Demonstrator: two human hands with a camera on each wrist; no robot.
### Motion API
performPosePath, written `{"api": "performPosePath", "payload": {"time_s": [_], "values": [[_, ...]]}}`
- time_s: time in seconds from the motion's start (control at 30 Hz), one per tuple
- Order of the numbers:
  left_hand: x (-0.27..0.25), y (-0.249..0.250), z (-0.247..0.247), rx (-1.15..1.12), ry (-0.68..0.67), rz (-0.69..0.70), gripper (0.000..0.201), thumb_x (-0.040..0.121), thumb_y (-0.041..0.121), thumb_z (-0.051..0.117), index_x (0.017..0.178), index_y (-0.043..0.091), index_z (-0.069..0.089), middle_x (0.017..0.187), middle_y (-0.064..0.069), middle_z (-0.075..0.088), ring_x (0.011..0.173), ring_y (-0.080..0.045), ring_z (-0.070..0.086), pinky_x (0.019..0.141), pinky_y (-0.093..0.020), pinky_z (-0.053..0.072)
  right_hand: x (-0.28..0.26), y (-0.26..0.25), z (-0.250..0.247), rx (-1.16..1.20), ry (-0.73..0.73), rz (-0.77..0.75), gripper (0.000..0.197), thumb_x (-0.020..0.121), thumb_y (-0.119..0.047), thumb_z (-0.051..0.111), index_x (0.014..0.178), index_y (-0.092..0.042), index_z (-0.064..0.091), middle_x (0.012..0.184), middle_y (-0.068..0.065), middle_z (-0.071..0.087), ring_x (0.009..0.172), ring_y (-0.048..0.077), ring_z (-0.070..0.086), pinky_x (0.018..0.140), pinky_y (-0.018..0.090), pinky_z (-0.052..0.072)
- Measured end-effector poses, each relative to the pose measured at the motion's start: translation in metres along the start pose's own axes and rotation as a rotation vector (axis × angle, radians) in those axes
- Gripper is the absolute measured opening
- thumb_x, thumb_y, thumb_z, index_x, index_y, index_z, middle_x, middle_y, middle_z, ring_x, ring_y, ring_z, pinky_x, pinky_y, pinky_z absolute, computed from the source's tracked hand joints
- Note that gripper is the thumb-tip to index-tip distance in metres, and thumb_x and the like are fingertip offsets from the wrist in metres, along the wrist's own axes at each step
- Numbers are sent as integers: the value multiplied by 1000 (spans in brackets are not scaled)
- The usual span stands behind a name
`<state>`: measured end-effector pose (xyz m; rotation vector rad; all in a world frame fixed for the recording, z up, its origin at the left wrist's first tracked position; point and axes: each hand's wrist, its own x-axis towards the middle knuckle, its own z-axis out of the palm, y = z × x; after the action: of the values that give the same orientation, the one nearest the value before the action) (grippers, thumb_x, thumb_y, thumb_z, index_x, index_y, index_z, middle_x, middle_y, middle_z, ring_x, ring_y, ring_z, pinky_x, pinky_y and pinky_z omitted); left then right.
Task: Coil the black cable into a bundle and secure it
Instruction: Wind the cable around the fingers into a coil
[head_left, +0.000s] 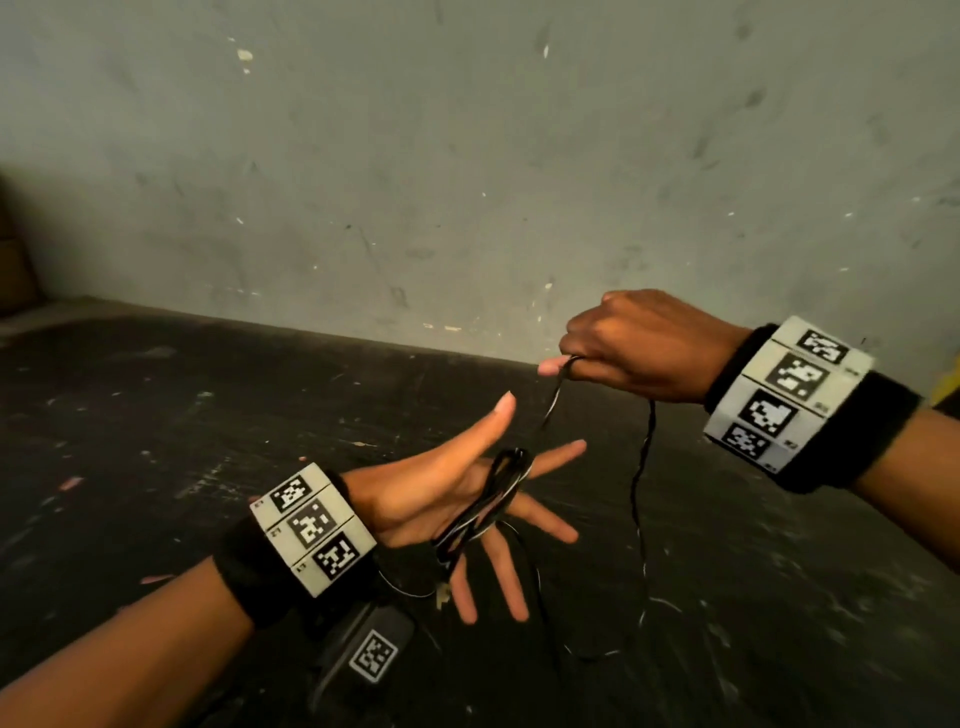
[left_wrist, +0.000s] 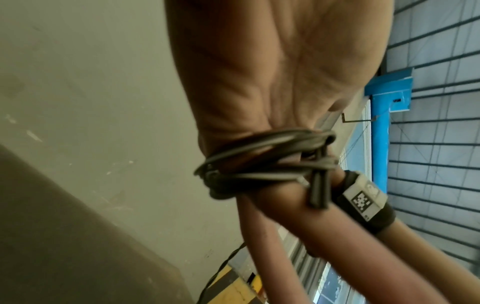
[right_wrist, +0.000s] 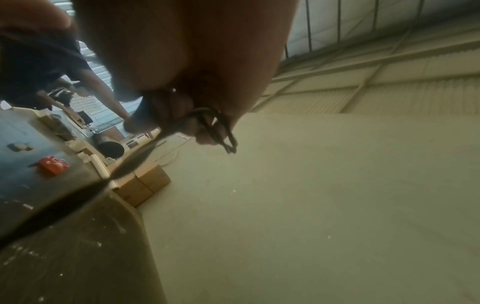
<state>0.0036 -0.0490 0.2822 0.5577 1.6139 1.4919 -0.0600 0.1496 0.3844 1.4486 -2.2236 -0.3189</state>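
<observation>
My left hand (head_left: 467, 499) is held palm up over the dark table, fingers spread straight. Several turns of the black cable (head_left: 488, 504) are wound around its palm and the base of its fingers; the left wrist view shows the coil (left_wrist: 262, 162) tight around the hand. My right hand (head_left: 639, 348) hovers higher and to the right, fist curled, pinching a short loop of cable (right_wrist: 223, 133) at its fingertips. From there one strand runs down to the coil, and a slack strand (head_left: 641, 499) hangs to the table.
The dark, paint-flecked table (head_left: 208, 415) meets a grey wall (head_left: 467, 156) at the back. A small black device with a square marker (head_left: 371, 657) lies under my left wrist. In the right wrist view a red object (right_wrist: 52, 165) and cardboard boxes (right_wrist: 145, 183) sit farther left.
</observation>
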Motion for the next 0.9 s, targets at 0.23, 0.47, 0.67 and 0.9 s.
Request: {"api": "performPosePath", "payload": {"time_s": [0.23, 0.47, 0.67, 0.9], "values": [[1, -6, -9, -45, 31, 8, 89, 59, 89, 31, 140, 55, 17, 144, -12, 47, 107, -48, 57, 59, -41, 61, -6, 1, 8, -13, 53, -9, 51, 93, -51, 23, 64, -16, 46, 61, 7, 61, 52, 31, 54, 52, 36, 45], [2, 9, 2, -128, -218, 140, 82, 67, 84, 27, 142, 53, 15, 148, -16, 39, 112, -53, 52, 58, -43, 59, -8, 7, 44, 15, 62, 89, 58, 90, -53, 19, 69, -13, 55, 66, 10, 68, 58, 33, 59, 61, 28, 36], [6, 30, -1, -399, -317, 411, 85, 69, 82, 33, 144, 45, 22, 140, -24, 42, 95, -43, 66, 56, -44, 60, -10, -20, 103, 439, 146, 368, 35, 91, -40, 32, 86, -16, 57, 83, 2, 65, 81, 26, 62, 73, 38, 47], [8, 53, -25, -527, -15, 627, 79, 75, 79, 21, 145, 44, 18, 133, -28, 52, 85, -40, 70, 50, -38, 60, -13, -77, 128, 1004, 311, 532, 26, 95, -12, 48, 105, -33, 58, 77, -2, 61, 52, 7, 60, 50, 25, 52]]}}
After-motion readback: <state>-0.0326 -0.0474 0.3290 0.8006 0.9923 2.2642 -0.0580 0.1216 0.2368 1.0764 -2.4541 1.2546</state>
